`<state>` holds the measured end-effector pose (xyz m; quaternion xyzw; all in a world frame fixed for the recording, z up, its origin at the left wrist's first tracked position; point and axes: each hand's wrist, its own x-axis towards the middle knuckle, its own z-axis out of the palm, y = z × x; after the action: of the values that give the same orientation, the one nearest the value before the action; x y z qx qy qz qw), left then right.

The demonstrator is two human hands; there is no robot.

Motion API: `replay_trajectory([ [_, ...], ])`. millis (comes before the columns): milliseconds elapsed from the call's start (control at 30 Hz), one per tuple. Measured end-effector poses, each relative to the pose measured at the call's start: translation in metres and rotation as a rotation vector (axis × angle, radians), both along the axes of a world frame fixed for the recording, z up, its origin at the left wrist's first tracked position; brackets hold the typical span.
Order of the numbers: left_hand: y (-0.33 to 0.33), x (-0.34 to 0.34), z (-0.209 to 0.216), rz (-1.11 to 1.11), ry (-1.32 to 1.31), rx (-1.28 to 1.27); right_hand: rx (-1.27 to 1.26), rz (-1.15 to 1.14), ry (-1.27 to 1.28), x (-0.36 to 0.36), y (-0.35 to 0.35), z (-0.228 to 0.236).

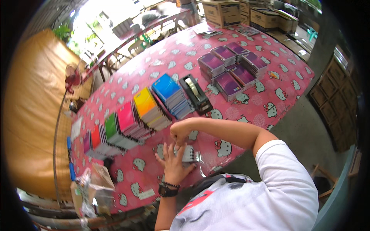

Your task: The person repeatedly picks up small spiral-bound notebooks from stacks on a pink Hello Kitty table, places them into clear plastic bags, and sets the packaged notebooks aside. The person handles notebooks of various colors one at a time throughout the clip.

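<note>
A small white spiral-bound notebook (188, 153) lies on the table close to my body, with shiny clear plastic at its right side. My left hand (173, 163), a black watch on its wrist, lies over the notebook's left part with its fingers spread. Just beyond, my right hand (182, 131) is closed, knuckles up, its fingertips pointing down at the notebook's far edge. Whatever those fingers pinch is hidden. Stacks of yellow notebooks (148, 106) and blue notebooks (169, 92) stand past my hands, beside a black tape dispenser (195, 94).
Pink, green and red notebook stacks (115, 131) continue the row leftward. Purple notebook stacks (231, 71) stand at the far right. Plastic bags (92, 188) sit at the near left corner. Cardboard boxes (221, 13) stand behind the pink cat-patterned table (162, 69). A red fan (73, 77) is left.
</note>
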<state>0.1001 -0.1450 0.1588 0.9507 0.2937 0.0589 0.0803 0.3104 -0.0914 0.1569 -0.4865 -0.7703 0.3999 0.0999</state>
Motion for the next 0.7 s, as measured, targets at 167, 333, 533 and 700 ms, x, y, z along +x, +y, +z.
replay_trajectory([
  [167,0.002,-0.002,-0.001,-0.053,0.017,0.030,-0.331,-0.044,0.405,0.008,0.000,-0.047],
  [333,0.019,0.007,-0.004,-0.202,-0.047,0.152,-0.066,-0.594,0.514,0.008,-0.044,-0.109],
  [533,0.038,0.059,0.008,0.108,-0.538,-0.131,0.648,-0.952,0.425,-0.007,-0.134,-0.035],
  [700,0.046,0.143,-0.011,0.152,-0.781,-0.836,0.803,-1.122,-0.296,0.017,-0.151,-0.019],
])
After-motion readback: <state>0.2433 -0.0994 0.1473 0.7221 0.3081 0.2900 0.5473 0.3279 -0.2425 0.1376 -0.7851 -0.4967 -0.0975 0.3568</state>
